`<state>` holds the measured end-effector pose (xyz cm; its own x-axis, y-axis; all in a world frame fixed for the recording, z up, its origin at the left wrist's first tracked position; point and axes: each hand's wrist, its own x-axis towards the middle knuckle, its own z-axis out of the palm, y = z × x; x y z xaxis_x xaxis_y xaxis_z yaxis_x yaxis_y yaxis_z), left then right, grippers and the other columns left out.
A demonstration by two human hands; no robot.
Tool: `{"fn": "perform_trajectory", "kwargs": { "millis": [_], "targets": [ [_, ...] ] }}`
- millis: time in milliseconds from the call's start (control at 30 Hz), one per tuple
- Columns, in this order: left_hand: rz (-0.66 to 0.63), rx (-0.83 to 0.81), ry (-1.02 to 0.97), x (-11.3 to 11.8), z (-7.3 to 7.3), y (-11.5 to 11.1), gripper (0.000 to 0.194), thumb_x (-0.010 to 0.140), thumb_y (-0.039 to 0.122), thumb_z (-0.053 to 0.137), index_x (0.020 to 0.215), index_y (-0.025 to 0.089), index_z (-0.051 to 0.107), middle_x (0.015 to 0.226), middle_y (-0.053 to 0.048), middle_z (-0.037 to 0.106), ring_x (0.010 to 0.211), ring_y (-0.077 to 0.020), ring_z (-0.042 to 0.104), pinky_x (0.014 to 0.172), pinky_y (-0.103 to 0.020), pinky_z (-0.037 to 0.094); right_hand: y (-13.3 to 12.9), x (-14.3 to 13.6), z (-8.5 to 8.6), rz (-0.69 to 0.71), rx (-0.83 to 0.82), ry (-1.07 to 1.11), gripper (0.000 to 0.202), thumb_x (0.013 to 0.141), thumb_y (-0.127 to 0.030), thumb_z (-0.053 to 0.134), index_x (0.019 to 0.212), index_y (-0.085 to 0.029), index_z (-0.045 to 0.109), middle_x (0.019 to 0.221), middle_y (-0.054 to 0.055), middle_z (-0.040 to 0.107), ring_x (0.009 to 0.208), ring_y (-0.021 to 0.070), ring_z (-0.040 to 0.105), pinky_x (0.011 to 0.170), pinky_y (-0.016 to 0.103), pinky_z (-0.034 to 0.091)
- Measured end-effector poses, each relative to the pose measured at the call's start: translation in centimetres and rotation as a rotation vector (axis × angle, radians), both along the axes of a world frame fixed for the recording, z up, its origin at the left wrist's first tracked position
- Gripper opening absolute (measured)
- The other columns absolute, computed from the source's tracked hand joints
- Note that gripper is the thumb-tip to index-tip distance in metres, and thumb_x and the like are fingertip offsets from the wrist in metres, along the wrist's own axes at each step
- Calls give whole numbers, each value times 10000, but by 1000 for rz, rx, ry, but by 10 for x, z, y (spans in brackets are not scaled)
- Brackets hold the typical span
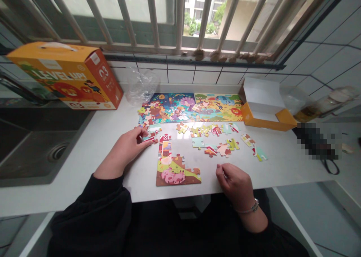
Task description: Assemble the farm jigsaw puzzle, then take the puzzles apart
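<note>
My left hand is at the left of the loose pieces, thumb and fingers pinched on a red and pale-blue puzzle piece. Just right of it lies a partly joined jigsaw puzzle, with a pink spotted pig at the bottom and a red barn up its left side. My right hand rests on the counter to the right of this puzzle, fingers curled into a fist with nothing visible in it. Several loose puzzle pieces lie spread beyond the two hands.
Two joined picture panels, a dark blue one and a yellow one, lie at the back with pieces on top. An orange carton, clear plastic wrap and a sink are leftward. An open box stands right.
</note>
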<state>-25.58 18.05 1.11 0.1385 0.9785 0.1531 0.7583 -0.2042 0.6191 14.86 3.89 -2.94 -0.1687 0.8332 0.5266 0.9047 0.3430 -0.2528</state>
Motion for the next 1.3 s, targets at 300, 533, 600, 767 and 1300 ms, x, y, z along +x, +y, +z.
{"fn": "perform_trajectory", "kwargs": {
  "millis": [300, 533, 600, 767, 1300],
  "targets": [
    [31, -96, 41, 6, 12, -3, 331, 889, 548, 820, 904, 241, 696, 876, -18, 755, 794, -236, 656, 728, -341, 442, 0, 1, 0, 3, -2, 1, 440, 1164, -281, 553, 731, -261, 474, 639, -34, 485, 566, 150, 510, 614, 345, 363],
    [14, -77, 39, 1, 5, -1, 370, 883, 539, 866, 854, 241, 648, 810, 5, 714, 738, -207, 611, 698, -327, 412, 0, 1, -1, 11, -14, 13, 429, 1158, -278, 561, 737, -257, 485, 642, -31, 500, 562, 149, 513, 610, 343, 360],
    [16, -75, 41, -1, 2, 0, 384, 878, 555, 880, 869, 241, 659, 822, 2, 722, 744, -209, 615, 694, -326, 412, 1, 0, 0, 11, -11, 14, 429, 1157, -275, 562, 735, -257, 486, 640, -31, 500, 562, 148, 515, 610, 340, 365],
    [25, -88, 21, 0, 0, 0, 424, 859, 598, 904, 878, 241, 676, 822, -5, 730, 743, -215, 620, 686, -328, 413, 1, 1, 0, 6, -4, -6, 427, 1155, -272, 565, 733, -259, 495, 638, -29, 511, 563, 152, 520, 617, 346, 370],
    [2, -57, 7, 3, 4, 0, 394, 824, 569, 895, 868, 249, 669, 859, -16, 729, 770, -226, 622, 701, -336, 440, 0, 2, -4, 2, -31, 0, 426, 1167, -297, 551, 746, -258, 502, 651, -29, 511, 576, 157, 534, 625, 351, 371]
  ]
}}
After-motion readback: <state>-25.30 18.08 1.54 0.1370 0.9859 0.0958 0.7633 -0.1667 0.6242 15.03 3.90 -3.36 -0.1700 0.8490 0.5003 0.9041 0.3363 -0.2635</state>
